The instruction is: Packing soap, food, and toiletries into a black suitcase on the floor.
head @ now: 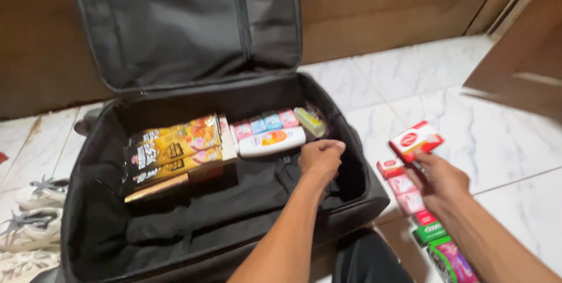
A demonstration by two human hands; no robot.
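An open black suitcase (88, 201) lies on the floor with its lid propped up against the wall. My left hand (321, 158) hovers inside it near the right wall, fingers curled with nothing in them, just below a white bottle (271, 141) and a row of small pink and blue boxes (264, 124). Yellow snack packets (175, 149) are stacked at the left of the case. My right hand (442, 180) is outside the case, over the floor, and holds up a red and white soap box (416, 140).
More small red, pink and green boxes (410, 192) lie in a line on the white marble floor (503, 142) right of the suitcase. White sneakers (35, 204) sit at the left. A brown wooden panel (521, 66) juts in at the upper right.
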